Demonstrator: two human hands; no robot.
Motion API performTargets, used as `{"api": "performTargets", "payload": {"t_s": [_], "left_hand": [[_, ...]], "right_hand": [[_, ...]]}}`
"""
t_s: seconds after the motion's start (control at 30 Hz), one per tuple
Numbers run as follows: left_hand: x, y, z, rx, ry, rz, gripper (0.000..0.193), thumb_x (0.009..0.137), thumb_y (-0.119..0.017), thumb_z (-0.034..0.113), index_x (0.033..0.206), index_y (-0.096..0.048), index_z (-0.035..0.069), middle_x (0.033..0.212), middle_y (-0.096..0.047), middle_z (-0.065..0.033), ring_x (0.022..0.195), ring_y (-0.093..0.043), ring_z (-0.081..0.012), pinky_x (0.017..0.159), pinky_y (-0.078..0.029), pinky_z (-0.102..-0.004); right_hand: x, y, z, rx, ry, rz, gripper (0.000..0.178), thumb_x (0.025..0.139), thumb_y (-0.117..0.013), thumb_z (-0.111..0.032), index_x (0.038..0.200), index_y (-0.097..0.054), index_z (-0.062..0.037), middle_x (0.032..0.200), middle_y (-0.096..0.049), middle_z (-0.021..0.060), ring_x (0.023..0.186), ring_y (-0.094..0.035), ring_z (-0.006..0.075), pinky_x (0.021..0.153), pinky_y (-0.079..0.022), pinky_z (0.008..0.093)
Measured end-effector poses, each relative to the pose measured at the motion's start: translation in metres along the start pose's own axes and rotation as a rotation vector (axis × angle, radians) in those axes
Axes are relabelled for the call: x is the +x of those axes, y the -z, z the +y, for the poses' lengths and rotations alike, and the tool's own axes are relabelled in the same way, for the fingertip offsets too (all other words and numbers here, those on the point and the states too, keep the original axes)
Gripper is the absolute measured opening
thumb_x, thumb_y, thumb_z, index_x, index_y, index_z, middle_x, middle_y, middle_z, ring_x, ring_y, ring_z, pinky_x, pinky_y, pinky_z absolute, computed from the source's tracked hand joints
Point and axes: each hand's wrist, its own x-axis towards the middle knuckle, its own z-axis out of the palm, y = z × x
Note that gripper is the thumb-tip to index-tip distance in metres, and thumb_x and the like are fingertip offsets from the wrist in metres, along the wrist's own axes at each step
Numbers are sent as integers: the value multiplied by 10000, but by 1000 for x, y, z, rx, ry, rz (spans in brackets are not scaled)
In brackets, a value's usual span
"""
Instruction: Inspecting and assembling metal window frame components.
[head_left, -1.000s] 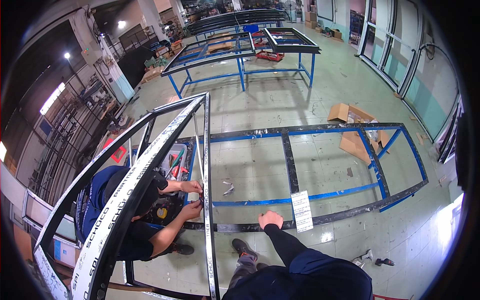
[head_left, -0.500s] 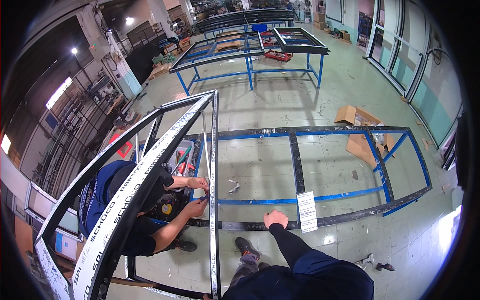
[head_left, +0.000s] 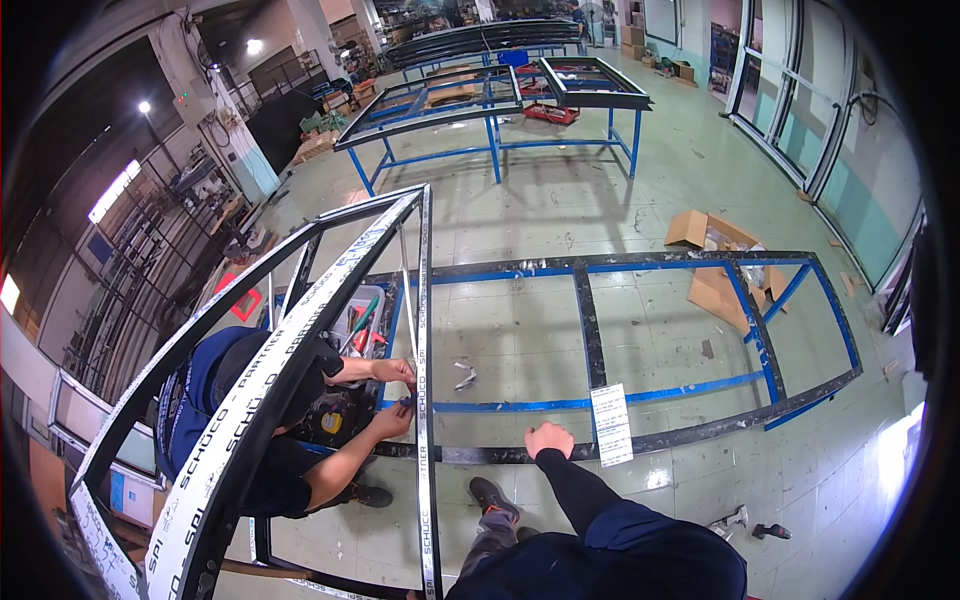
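Observation:
My right hand, at the end of a black sleeve, is closed in a fist on the near black rail of a long, low blue-and-black table frame. A white printed sheet hangs over that rail just right of it. Only a sliver of my left hand shows at the lower edge, by the foot of an upright black window frame with white film; its fingers are hidden. Behind that frame crouches a co-worker, whose two hands are at the frame's upright bar, around something small and dark.
An open toolbox stands beside the co-worker. Farther right, an open cardboard box lies by the table frame. More frames rest on blue trestles at the back. Small tools lie on the floor at the lower right.
The whole view has shifted slightly. My right hand stays on the rail. The co-worker's hands remain at the upright bar, with only a slight shift.

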Motion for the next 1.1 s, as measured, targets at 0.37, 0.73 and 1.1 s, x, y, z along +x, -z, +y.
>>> {"api": "performTargets", "payload": {"t_s": [0.37,0.73,1.1], "left_hand": [[4,-6,6,27,-36,44,378,1026,-522,270,1354,-663,146,1108,-773,-188,976,-735,-369,849,-566,-484],[-1,-5,0,29,-117,79,390,1027,-519,273,1372,-640,137,1116,-771,-191,988,-734,-372,854,-568,-484],[-2,-7,-2,-40,-143,120,363,1048,-491,240,1364,-639,145,1070,-780,-181,927,-745,-386,833,-572,-490]], "right_hand": [[5,5,-3,1,21,-43,464,929,-568,-454,1043,-789,-63,1048,-779,206,1012,-756,379,917,-582,484],[3,1,-1,0,15,-42,459,924,-576,-461,1046,-787,-72,1036,-781,200,999,-758,373,909,-586,479],[4,-3,-2,-8,18,-34,455,921,-574,-455,1043,-787,-71,1037,-779,207,1001,-754,391,913,-584,492]]}}
